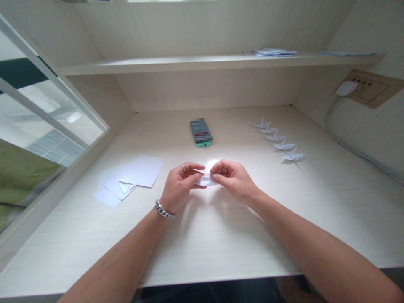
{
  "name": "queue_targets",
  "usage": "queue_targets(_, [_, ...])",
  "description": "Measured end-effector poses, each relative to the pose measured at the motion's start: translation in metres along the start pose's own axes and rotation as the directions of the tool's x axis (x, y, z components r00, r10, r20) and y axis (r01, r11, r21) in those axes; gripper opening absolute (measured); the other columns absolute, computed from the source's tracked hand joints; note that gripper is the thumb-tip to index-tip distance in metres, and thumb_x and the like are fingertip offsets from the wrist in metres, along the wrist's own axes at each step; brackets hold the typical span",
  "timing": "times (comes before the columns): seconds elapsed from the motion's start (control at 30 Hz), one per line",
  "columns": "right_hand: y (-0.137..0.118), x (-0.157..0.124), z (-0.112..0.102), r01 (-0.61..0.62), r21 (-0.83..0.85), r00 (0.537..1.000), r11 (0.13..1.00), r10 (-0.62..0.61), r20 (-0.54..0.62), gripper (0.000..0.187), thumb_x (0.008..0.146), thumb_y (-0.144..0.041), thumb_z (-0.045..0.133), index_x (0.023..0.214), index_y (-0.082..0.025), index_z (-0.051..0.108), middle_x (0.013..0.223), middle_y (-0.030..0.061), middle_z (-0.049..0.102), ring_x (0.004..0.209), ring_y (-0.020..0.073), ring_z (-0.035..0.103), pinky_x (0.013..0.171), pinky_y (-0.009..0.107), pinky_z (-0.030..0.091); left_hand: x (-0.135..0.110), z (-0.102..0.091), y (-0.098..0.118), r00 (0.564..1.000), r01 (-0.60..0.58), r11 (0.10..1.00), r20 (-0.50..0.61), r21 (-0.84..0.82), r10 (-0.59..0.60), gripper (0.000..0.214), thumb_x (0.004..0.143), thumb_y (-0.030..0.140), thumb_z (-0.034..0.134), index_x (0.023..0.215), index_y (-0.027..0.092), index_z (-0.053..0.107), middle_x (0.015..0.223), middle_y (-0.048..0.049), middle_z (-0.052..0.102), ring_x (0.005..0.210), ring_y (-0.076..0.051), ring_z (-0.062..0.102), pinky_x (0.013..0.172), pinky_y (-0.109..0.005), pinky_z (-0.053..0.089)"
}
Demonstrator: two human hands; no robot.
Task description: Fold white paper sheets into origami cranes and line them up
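Note:
A small folded white paper point(205, 181) is held between my two hands, just above the desk. My left hand point(183, 182), with a ring and a chain bracelet, pinches its left side between thumb and fingers. On the other side, my right hand point(232, 176) grips the paper's right end with thumb and index finger. Part of the paper is hidden behind the fingers. Several folded paper cranes point(293, 157) stand in a slanting row to the right. Loose white paper sheets point(143, 170) lie overlapping to the left of my hands.
Beyond my hands lies a blurred dark object with a green end point(202, 132). A shelf point(176, 64) across the back bears folded papers point(274, 52). On the right wall, a plug point(346, 88) sits in a socket panel, its grey cable point(347, 147) running down along the desk. A window point(47, 105) borders the left.

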State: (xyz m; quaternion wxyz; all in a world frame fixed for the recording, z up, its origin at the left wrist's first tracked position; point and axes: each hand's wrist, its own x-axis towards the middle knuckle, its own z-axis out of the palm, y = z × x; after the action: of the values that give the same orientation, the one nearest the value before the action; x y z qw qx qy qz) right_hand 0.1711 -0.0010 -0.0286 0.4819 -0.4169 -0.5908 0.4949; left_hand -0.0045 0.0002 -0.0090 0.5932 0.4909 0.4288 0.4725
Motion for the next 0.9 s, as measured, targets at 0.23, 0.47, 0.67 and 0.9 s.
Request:
queue_targets(0.23, [-0.0017,-0.0015,0.0009,0.014,-0.016,1.000,1.000,-0.014,0.022,0.007,0.075,-0.021,0.065,0.082,-0.018,0.064,0.076,0.0016,0.066,0.070,0.0147,0.060,0.065,0.028,0.045,0.0000,0.0014,0.0041,0.999,-0.047,0.986,-0.004,0.161,0.048,0.020,0.062,0.018,0.079,0.079,0.011,0.070,0.071,-0.0042,0.071,0.063,-0.013,0.065,0.060,-0.023,0.056])
queue_targets(0.47, [-0.0012,-0.0013,-0.0012,0.020,-0.046,1.000,0.999,-0.020,0.003,0.007,0.076,-0.021,0.065,0.082,-0.018,0.064,0.076,0.0014,0.066,0.068,0.0145,0.060,0.063,0.027,0.044,0.0004,0.0000,0.0029,1.000,-0.021,0.998,-0.013,0.062,0.022,0.017,0.064,0.016,0.073,0.080,0.012,0.071,0.075,-0.0034,0.071,0.064,-0.014,0.065,0.058,-0.025,0.057])
queue_targets(0.67, [-0.0014,-0.0032,-0.0002,0.045,-0.096,0.999,0.994,-0.042,0.035,0.006,0.078,-0.023,0.065,0.082,-0.018,0.064,0.079,0.0027,0.066,0.073,0.0161,0.061,0.068,0.029,0.047,0.0001,0.0019,0.0015,0.995,-0.095,0.964,0.061,0.247,0.082,0.020,0.066,0.024,0.078,0.081,0.012,0.071,0.075,-0.0058,0.072,0.067,-0.014,0.066,0.065,-0.025,0.055])
queue_targets(0.9, [-0.0032,-0.0039,0.0002,0.067,-0.149,0.996,0.986,-0.058,0.068,0.004,0.079,-0.020,0.064,0.082,-0.018,0.064,0.079,0.0027,0.066,0.073,0.0159,0.061,0.067,0.029,0.047,0.0006,0.0000,0.0004,0.989,-0.130,0.944,0.109,0.303,0.102,0.013,0.068,0.021,0.075,0.078,0.013,0.069,0.074,-0.0042,0.071,0.066,-0.013,0.065,0.064,-0.023,0.053])
